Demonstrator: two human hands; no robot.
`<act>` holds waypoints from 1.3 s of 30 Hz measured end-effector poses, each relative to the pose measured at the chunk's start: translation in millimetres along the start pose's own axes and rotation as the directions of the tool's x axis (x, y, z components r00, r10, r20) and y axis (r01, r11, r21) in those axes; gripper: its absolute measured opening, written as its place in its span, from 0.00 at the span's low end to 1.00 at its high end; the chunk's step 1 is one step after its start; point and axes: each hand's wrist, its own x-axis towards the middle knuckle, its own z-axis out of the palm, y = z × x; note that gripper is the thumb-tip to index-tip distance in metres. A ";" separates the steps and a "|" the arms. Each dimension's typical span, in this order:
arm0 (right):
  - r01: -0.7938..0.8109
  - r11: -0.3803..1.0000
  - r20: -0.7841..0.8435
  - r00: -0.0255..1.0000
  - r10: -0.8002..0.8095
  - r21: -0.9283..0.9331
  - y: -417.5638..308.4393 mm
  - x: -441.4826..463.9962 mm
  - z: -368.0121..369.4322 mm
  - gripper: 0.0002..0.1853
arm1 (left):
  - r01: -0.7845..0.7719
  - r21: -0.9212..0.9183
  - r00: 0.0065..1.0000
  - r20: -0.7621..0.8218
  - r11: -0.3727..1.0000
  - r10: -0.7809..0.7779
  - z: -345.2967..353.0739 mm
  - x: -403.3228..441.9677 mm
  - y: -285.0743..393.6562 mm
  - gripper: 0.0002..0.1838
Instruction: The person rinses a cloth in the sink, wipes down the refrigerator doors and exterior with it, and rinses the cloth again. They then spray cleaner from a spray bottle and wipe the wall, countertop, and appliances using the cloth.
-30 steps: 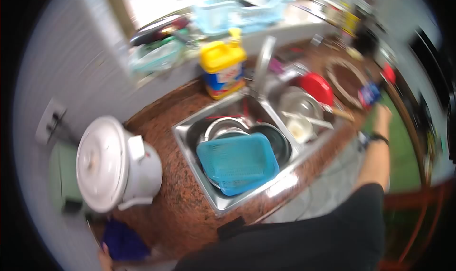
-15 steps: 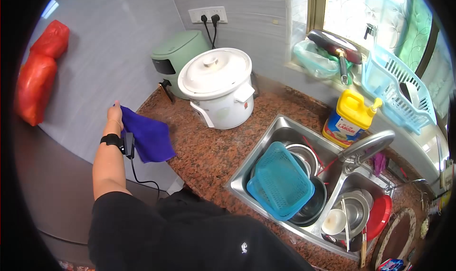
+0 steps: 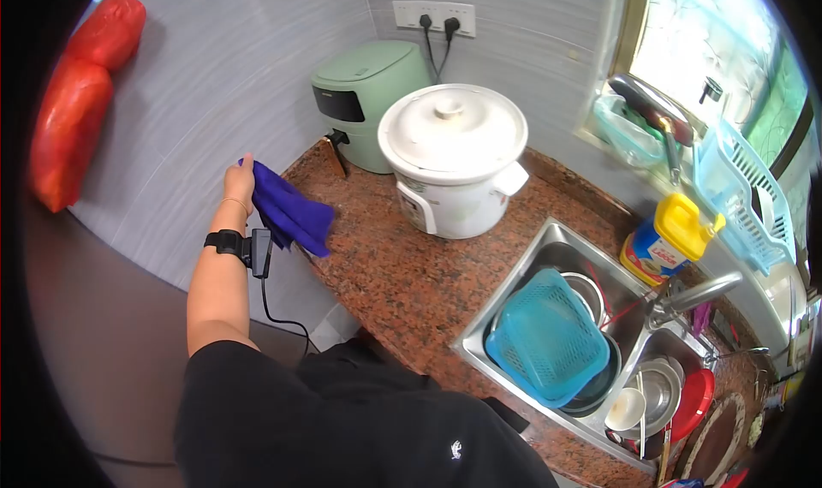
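My left hand (image 3: 240,185) is closed on one end of a purple cloth (image 3: 293,211), arm stretched out at the left end of the counter. From my fingers the cloth hangs and spreads to the right, its far part over the corner of the red-brown speckled countertop (image 3: 385,274). A black strap with a small cabled device (image 3: 260,252) is on my left wrist. Beyond the cloth stand a green air fryer (image 3: 368,94) and a white lidded slow cooker (image 3: 454,163). My right hand is out of sight.
A double steel sink (image 3: 479,351) holds a blue plastic basket (image 3: 548,338), pots, bowls and chopsticks. Behind it stand a yellow detergent jug (image 3: 668,240) and the tap (image 3: 702,293). A light-blue rack (image 3: 745,197) sits by the window. Red bags (image 3: 73,137) hang on the left wall.
The view has swung left, so things appear shifted right. My left hand still grips the cloth, which is now more bunched and narrower, its free end over the counter corner.
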 end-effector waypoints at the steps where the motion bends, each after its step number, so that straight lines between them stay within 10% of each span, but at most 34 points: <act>1: 0.022 1.000 0.052 0.998 -0.023 0.017 -21.4 -17.0 5.9 0.33 | 0.005 0.000 1.000 0.005 1.000 -0.005 -0.8 13.2 -3.7 0.24; 4: 0.070 0.993 0.226 0.970 -0.090 0.095 -87.4 -74.7 30.6 0.35 | -0.105 0.053 0.985 0.145 0.993 0.097 -1.4 58.7 -14.2 0.20; 11: -0.013 0.943 0.741 0.622 -0.253 0.333 -238.3 -245.8 135.9 0.40 | 0.118 -0.532 0.833 0.512 0.839 0.207 28.1 122.8 -13.4 0.16; 14: -0.369 0.755 0.759 0.602 -0.250 0.541 -360.6 -341.7 207.3 0.44 | 0.221 -0.609 0.768 0.590 0.762 0.249 42.9 146.6 -14.1 0.16; 15: -0.502 0.736 0.873 0.417 -0.254 0.454 -378.6 -357.0 231.0 0.45 | 0.258 -0.639 0.751 0.605 0.725 0.265 47.3 151.1 -10.1 0.16; 18: -0.281 0.704 0.755 0.315 -0.575 0.653 -467.6 -421.4 312.0 0.37 | 0.284 -0.657 0.696 0.642 0.699 0.321 50.4 152.0 5.1 0.18; 23: -0.373 0.705 0.793 0.193 -0.578 0.604 -546.8 -482.7 400.9 0.21 | 0.457 -0.680 0.536 0.725 0.573 0.433 44.8 139.3 4.5 0.13; 28: -0.122 0.649 0.657 0.246 -0.713 0.751 -570.5 -489.8 424.7 0.22 | 0.548 -0.647 0.435 0.762 0.530 0.480 33.0 132.2 3.6 0.15; 31: -0.173 0.723 0.743 0.184 -0.644 0.669 -562.8 -493.6 433.0 0.22 | 0.426 -0.643 0.399 0.765 0.637 0.506 46.7 141.1 -20.5 0.14; 33: -0.121 0.747 0.751 0.228 -0.620 0.654 -558.2 -497.5 435.9 0.21 | -0.362 -0.589 0.405 0.598 0.722 0.691 63.2 139.4 -20.0 0.13; 36: -0.103 0.796 0.794 0.224 -0.566 0.596 -546.9 -499.2 419.3 0.26 | -0.833 -0.474 0.222 0.188 0.286 0.957 123.9 130.6 -9.8 0.11; 39: -0.045 0.794 0.771 0.277 -0.573 0.606 -505.5 -500.7 408.3 0.29 | -0.832 -0.284 0.476 0.071 0.476 0.876 210.1 146.4 0.6 0.24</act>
